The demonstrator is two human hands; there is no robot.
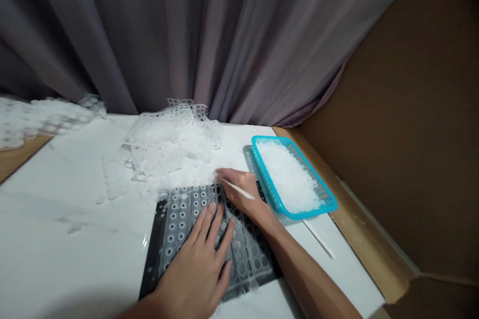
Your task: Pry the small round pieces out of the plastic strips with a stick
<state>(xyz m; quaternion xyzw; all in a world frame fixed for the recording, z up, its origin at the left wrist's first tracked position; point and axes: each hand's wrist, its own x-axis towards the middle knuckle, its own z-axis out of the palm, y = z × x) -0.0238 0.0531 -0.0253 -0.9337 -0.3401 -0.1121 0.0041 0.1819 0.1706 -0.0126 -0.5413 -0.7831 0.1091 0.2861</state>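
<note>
A dark board (151,264) lies on the white table, covered by a clear sheet (183,212) with rows of round rings and holes. My left hand (200,261) rests flat on the sheet, fingers spread. At the board's far edge, my right hand (239,189) is closed around a thin white stick (237,188), its upper end slanting back over the wrist. The stick's working tip is hidden by my fingers. Just beyond the board is a heap of clear perforated sheets (168,144).
A turquoise basket (275,199) filled with small white pieces stands to the right. Another white stick (318,239) lies beside it. More perforated sheets (48,117) are at the far left. A grey curtain (168,35) hangs behind; a brown panel (411,134) rises at right.
</note>
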